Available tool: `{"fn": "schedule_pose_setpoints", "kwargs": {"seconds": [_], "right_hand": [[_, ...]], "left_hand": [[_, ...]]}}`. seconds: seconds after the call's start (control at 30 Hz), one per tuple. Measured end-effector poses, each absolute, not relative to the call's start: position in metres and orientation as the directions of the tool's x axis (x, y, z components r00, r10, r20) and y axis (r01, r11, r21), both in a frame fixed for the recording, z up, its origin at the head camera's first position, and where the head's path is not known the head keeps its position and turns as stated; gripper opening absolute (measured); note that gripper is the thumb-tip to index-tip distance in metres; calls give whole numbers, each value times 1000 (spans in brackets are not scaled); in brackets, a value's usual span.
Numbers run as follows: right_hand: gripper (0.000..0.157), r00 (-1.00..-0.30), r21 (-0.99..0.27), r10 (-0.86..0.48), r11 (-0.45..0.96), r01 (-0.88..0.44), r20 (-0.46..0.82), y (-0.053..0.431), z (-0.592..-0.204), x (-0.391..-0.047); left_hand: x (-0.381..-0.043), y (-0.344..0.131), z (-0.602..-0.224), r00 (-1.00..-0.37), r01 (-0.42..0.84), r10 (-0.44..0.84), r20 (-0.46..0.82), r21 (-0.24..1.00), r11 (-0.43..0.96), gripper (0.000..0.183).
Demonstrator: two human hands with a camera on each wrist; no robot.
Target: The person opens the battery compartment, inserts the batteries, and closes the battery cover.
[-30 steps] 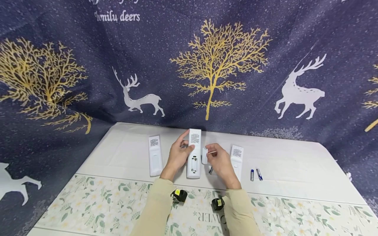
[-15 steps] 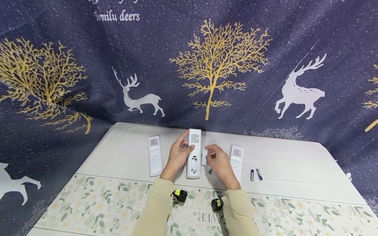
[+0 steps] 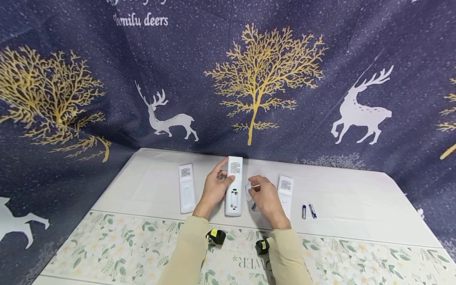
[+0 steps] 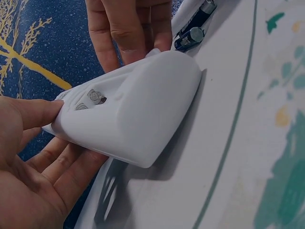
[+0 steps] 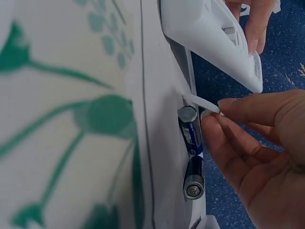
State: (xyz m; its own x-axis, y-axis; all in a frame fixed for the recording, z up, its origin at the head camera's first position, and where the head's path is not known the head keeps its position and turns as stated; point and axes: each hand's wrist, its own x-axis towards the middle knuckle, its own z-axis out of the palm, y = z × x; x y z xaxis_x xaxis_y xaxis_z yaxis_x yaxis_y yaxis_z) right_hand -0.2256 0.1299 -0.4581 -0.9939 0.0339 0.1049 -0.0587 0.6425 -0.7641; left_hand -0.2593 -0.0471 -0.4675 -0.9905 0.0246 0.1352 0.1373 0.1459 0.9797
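Left hand [image 3: 213,190] holds remote [image 3: 237,183], unmoved; right hand [image 3: 265,194] pinches white cover [image 3: 247,193], now slightly farther from remote.

Behind the back edge of the desk [image 3: 342,186], a cloth [image 3: 306,134]; from the left edge rightward: one remote [image 3: 187,194]; a second remote [image 3: 236,185] in the left fingers [image 4: 78,168]; a cover [image 5: 202,102] in the right fingers [image 5: 252,107], two batteries [image 5: 191,132] just beside; a third remote [image 3: 285,189]; two farther batteries [image 3: 304,211].
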Motion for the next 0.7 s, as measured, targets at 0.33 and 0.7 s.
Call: {"fn": "schedule_pose_setpoints", "kwargs": {"seconds": [0.33,0.7], "right_hand": [[33,-993,-763,35,643,-68,117,134,-452,-224],[31,-998,-675,41,738,-1,46,144,-434,-219]], "left_hand": [[-259,-47,-467,-992,129,21,128,981,145,70],[-259,-47,-468,-989,145,19,143,979,141,69]]}}
